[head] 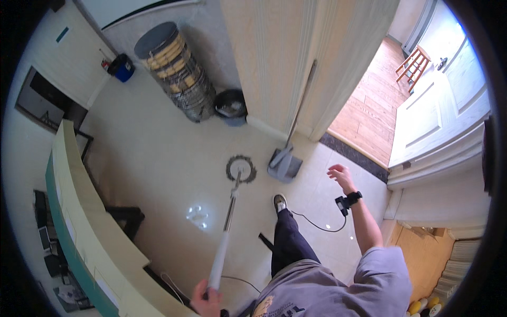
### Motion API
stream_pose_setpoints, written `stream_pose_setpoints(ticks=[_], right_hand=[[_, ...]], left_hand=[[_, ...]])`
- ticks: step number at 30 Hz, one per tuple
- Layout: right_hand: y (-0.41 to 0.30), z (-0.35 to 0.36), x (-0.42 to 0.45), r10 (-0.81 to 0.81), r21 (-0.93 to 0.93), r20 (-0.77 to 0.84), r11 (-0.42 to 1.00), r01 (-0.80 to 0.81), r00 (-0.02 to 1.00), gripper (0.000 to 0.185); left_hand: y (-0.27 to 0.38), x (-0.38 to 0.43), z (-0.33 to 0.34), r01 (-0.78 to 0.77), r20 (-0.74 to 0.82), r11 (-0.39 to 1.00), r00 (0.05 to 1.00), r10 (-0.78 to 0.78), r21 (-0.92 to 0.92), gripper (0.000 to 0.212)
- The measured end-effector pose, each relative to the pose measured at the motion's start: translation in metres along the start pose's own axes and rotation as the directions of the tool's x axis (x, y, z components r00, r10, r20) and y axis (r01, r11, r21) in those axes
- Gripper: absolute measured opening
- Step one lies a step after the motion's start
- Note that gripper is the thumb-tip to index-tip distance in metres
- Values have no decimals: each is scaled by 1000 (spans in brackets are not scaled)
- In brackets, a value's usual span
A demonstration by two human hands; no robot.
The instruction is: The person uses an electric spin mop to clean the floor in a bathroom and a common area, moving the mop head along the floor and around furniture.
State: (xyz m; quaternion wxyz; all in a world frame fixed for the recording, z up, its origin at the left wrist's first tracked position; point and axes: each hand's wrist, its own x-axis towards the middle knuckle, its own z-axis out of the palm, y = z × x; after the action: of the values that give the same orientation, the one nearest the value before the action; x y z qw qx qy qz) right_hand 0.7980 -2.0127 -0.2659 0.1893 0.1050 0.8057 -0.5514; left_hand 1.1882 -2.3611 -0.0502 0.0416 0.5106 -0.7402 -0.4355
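My left hand [206, 300] grips the upper end of a mop's white-and-metal handle [226, 233], low in the picture. From there the handle slopes away to a round mop head [240, 169] with a dark grey fringe, which rests on the tiled floor. My right hand [341, 177] is held out over the floor to the right, fingers loosely bent and apart, with nothing in it. Nearest to it is a grey dustpan [285, 164] with a small brush or broom head in it. Its long handle [302, 107] leans towards the wall corner.
At the back, a tall stack [178, 71] with a dark round top stands beside a black bin [231, 104]. A curved reception counter [87, 222] borders the left. On the right, an open white door [435, 115] adjoins a wood-floored room. A blue bucket [122, 68] stands far left.
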Motion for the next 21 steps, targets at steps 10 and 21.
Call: stream_pose_setpoints(ticks=[10,21], right_hand=[[-122,7,329,-306,347,-174,870,349,936,41],[-148,24,367,-295,-380,-413,916,132,862,24]], left_hand=[[175,108,-13,77,-179,994,982,-62,82,25],[200,135,-8,-17,-222,981,973,61,194,28]])
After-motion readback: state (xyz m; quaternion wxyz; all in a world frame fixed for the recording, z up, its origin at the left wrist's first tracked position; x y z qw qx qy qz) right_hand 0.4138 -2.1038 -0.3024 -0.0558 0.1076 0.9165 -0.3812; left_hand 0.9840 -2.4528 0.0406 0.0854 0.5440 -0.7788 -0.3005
